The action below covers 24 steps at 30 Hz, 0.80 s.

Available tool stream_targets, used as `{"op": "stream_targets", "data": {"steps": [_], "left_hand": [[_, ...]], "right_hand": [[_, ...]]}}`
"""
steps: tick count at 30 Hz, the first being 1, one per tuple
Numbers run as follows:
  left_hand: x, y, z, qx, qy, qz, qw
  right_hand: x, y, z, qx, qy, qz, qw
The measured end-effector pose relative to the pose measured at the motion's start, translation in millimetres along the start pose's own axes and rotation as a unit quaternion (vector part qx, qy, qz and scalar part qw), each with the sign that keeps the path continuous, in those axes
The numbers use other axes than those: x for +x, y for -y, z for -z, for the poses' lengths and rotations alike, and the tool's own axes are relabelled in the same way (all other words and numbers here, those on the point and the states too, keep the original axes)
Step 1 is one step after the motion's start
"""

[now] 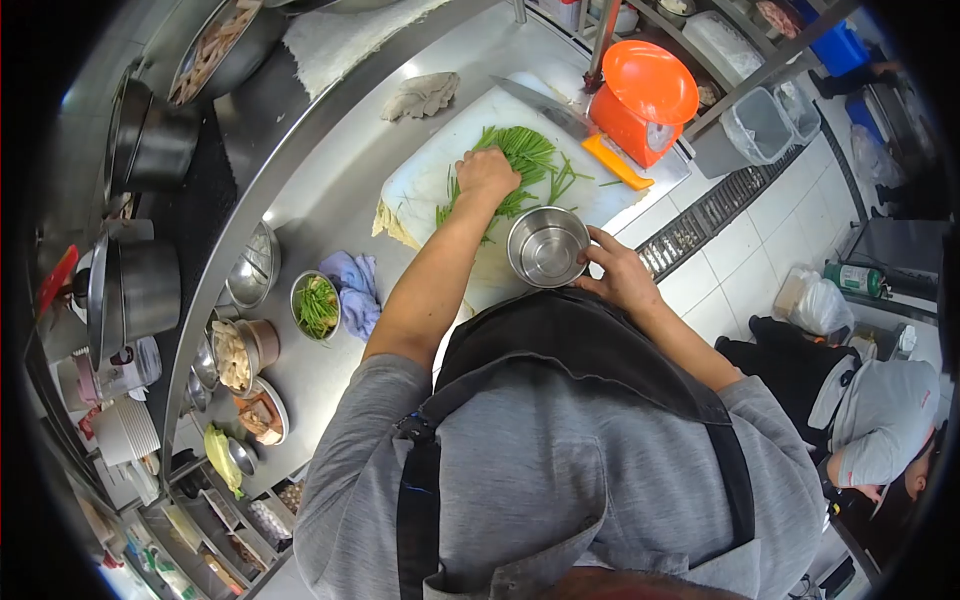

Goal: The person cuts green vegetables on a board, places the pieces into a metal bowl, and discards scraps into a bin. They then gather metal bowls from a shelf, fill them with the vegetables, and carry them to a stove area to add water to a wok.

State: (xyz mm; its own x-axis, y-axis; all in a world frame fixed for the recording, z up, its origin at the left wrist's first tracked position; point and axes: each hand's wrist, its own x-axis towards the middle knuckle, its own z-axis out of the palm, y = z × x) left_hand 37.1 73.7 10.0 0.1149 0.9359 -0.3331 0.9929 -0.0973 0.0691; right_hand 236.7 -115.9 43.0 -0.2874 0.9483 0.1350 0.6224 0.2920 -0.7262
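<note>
Cut green stalks point(525, 152) lie spread over a white cutting board point(420, 178). My left hand point(487, 175) is closed on top of the stalks, its fingertips hidden from view. With my right hand point(618, 272) I grip the rim of a round metal bowl point(548, 247), which looks empty and is at the board's near edge. A large knife with a yellow handle point(617, 163) rests across the board's far right corner, its blade pointing away to the left.
An orange scale point(640, 115) stands beyond the knife. A crumpled cloth point(420, 96) lies behind the board. To the left are a bowl of greens point(316, 306), a purple cloth point(352, 290) and pots point(150, 285). Another person point(885, 400) is at the right.
</note>
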Motion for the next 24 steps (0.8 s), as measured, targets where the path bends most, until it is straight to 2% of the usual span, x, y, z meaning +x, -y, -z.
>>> {"op": "stream_targets", "data": {"steps": [4,8,11,14,16,18,19,20,22,24], "left_hand": [[2,17,2,-0.036,0.004,-0.038,0.999],[-4,38,9,-0.078,-0.002,-0.026,0.997],[-5,54,10,-0.163,-0.078,-0.073,0.981],[-6,67,19,-0.218,-0.092,-0.076,0.969],[-19,68,32,-0.25,-0.084,-0.061,0.963],[-44,63,55,-0.38,-0.026,-0.058,0.923],[-54,59,59,-0.46,0.021,-0.053,0.886],[-62,56,60,-0.461,0.023,-0.05,0.886],[-79,46,60,-0.517,0.032,-0.113,0.848],[-95,34,59,-0.507,0.04,-0.134,0.85]], "right_hand": [[-3,-4,1,0.005,0.006,-0.002,1.0],[-2,-8,1,0.006,0.012,0.003,1.0],[0,-8,1,0.007,0.017,0.008,1.0],[3,-4,3,0.001,0.02,0.013,1.0],[7,-2,5,0.001,0.031,0.005,1.0],[12,-1,4,0.004,0.043,-0.004,0.999],[16,-1,3,0.006,0.039,0.003,0.999],[20,0,3,0.007,0.035,0.01,0.999],[27,6,4,0.001,0.05,-0.016,0.999],[31,6,1,-0.006,0.031,0.013,0.999]]}}
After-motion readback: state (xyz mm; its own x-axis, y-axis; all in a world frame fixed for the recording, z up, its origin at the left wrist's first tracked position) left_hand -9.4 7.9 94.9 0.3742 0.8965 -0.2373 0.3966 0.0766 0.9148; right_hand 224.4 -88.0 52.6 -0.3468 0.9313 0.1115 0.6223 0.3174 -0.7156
